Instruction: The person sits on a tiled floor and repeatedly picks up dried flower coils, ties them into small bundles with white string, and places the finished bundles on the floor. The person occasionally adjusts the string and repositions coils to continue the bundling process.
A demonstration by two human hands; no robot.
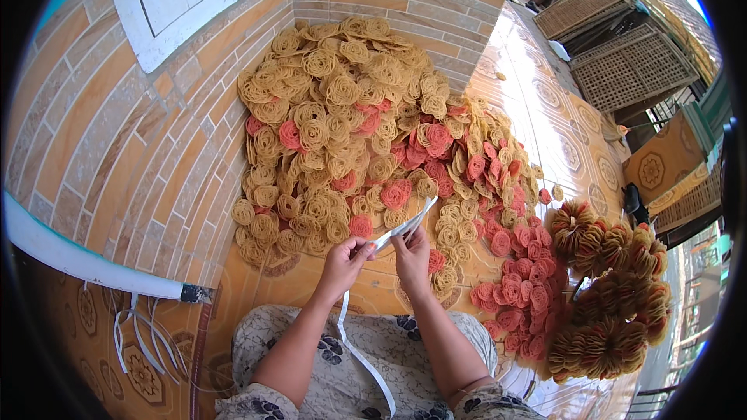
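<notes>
A flat, narrow strip of white, ribbon-like material is held in the air by both hands, above the lap and before the heap. By the left hand, the strip is pinched between the thumb and the bent forefinger; by the right hand, it is grasped with the fingertips, a little farther along. Beyond the right hand, its end is pointed up and to the right. Whether it is folded there cannot be told. From below the left hand, a white length is hung down over the grey-white cloth with dark flowers on the lap.

In front, many round, tan, openwork rosettes are heaped against the brick-patterned wall. Coral-red openwork rosettes are mixed among them, and more are gathered at the right. Beside these, thick tan-and-red bundles of stacked discs are laid. At the left, thin white strips are seen under a long pale bar.
</notes>
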